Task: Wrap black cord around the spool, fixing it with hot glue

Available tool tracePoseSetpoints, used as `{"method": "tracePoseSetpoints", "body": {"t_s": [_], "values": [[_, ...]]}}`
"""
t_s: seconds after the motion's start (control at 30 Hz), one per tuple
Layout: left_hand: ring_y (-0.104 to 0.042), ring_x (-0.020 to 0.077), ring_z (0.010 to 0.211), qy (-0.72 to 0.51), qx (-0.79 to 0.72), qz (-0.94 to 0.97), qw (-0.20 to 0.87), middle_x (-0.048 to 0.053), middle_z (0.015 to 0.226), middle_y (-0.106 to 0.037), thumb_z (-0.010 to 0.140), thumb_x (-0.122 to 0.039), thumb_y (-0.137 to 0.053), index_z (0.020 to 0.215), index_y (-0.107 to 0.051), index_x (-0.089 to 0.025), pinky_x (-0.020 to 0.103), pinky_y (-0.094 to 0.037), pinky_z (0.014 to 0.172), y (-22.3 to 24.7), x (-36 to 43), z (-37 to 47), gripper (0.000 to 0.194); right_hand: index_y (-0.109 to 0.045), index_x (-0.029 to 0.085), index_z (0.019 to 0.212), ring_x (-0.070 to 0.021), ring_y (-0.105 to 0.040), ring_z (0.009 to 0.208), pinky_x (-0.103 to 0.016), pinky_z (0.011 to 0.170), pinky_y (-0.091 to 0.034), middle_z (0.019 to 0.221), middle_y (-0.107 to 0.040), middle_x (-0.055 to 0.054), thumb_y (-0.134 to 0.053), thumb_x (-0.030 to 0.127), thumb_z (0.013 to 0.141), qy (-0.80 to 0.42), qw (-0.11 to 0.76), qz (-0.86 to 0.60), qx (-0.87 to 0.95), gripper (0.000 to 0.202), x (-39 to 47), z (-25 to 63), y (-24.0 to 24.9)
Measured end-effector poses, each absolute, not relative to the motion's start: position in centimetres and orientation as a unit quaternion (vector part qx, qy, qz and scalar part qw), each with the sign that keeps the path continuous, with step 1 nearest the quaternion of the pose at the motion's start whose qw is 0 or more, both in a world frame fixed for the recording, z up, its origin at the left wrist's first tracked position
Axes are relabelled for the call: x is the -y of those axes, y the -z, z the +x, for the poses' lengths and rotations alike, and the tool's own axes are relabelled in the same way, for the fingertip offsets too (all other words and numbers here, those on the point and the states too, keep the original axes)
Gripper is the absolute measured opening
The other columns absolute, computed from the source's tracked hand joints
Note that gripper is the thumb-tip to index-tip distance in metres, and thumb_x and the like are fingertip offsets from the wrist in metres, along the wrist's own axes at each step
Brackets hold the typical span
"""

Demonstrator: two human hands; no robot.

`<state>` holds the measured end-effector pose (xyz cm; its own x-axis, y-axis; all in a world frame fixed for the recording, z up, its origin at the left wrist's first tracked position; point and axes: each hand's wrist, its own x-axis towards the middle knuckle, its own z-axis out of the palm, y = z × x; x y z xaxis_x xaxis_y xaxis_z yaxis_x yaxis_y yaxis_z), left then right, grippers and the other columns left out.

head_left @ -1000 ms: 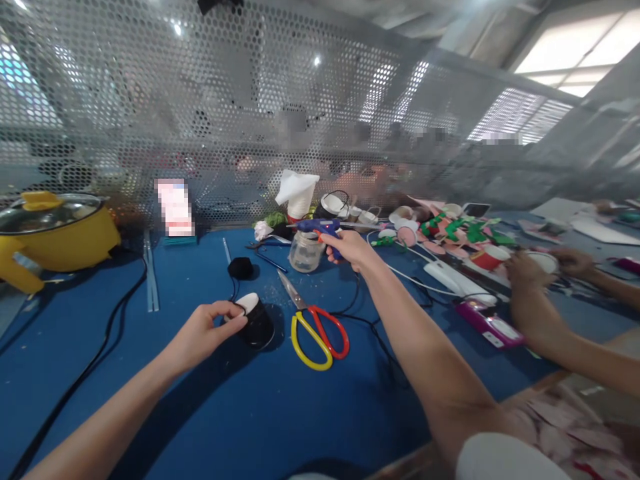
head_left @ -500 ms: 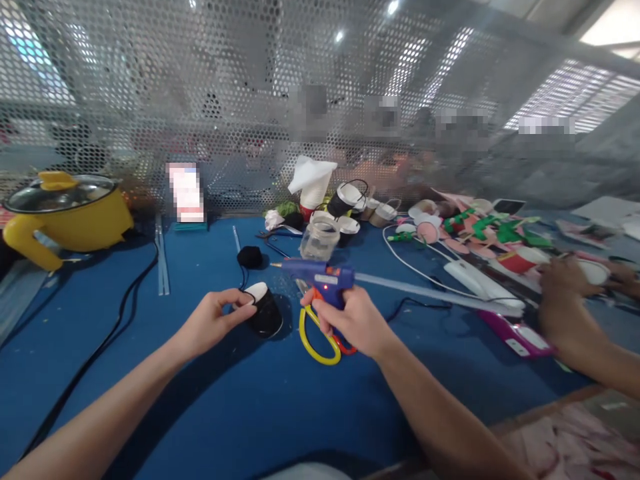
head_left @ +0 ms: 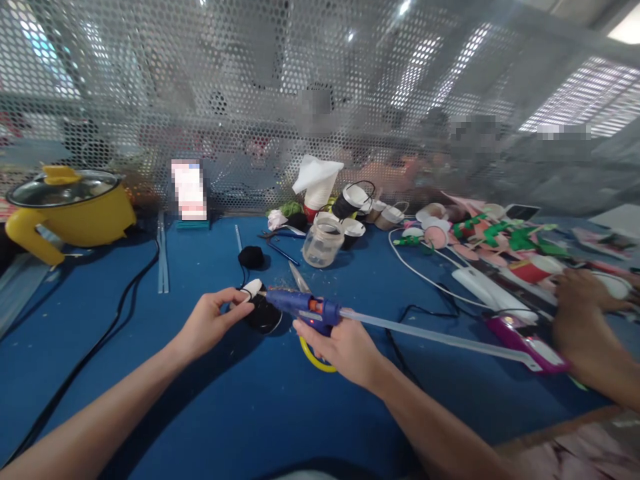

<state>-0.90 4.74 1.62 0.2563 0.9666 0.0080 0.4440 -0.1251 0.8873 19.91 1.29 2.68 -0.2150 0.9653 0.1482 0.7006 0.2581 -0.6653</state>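
My left hand (head_left: pixel 215 323) pinches the rim of a small black-wrapped cup (head_left: pixel 264 315), which lies tilted on the blue table with its white end up. A black cord runs from the cup to a ball of black yarn (head_left: pixel 251 257) just behind it. My right hand (head_left: pixel 345 347) is wrapped round a blue glue gun (head_left: pixel 305 307), a long clear glue stick (head_left: pixel 435 339) jutting from its back. The gun's nozzle is at the cup's rim, close to my left fingertips; whether it touches cannot be made out. Under the gun lie yellow-handled scissors (head_left: pixel 319 360), partly hidden.
A clear jar (head_left: pixel 323 241) and pliers (head_left: pixel 280 247) stand and lie behind the gun. At left is a yellow electric pot (head_left: pixel 75 217). White power strip (head_left: pixel 493 297), purple device (head_left: pixel 525 343) and another person's hand (head_left: pixel 580 313) are at right. A perforated metal screen (head_left: pixel 240 127) borders the back.
My right hand has brought the glue gun down and left, its nozzle now at the cup's rim. My left hand keeps its hold on the cup. The view has shifted slightly.
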Motion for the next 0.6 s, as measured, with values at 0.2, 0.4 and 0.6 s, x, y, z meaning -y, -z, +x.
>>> {"method": "tracePoseSetpoints", "body": {"t_s": [0.2, 0.4, 0.6], "values": [[-0.047, 0.0136, 0.068, -0.301, -0.519, 0.690, 0.404, 0.000, 0.070, -0.055, 0.072, -0.038, -0.051, 0.075, -0.059, -0.016, 0.024, -0.035, 0.066, -1.2, -5.0, -1.1, 0.024, -0.057, 0.020, 0.063, -0.0204, -0.059, 0.056, -0.029, 0.051, -0.045, 0.050, -0.056, -0.003, -0.048, 0.041, 0.073, -0.201, 0.274, -0.555, 0.760, 0.025, -1.5, 19.8, -2.2], [-0.045, 0.0140, 0.070, -0.289, -0.512, 0.699, 0.407, 0.000, 0.073, -0.054, 0.073, -0.038, -0.049, 0.078, -0.059, -0.014, 0.025, -0.035, 0.069, -1.2, -5.0, -1.1, 0.026, -0.058, 0.018, 0.068, -0.0193, -0.060, 0.062, -0.028, 0.062, -0.047, 0.059, -0.061, -0.004, -0.048, 0.037, 0.074, -0.196, 0.297, -0.536, 0.766, 0.022, -1.4, 19.5, -1.7], [-0.040, 0.0123, 0.066, -0.304, -0.506, 0.696, 0.409, -0.002, 0.067, -0.047, 0.072, -0.036, -0.050, 0.071, -0.054, -0.015, 0.023, -0.032, 0.064, -1.3, -4.9, -0.9, 0.021, -0.059, 0.018, 0.077, -0.0202, -0.062, 0.063, -0.027, 0.058, -0.048, 0.068, -0.065, -0.005, -0.048, 0.040, 0.074, -0.159, 0.296, -0.553, 0.762, 0.025, -1.5, 19.6, -1.4]]}}
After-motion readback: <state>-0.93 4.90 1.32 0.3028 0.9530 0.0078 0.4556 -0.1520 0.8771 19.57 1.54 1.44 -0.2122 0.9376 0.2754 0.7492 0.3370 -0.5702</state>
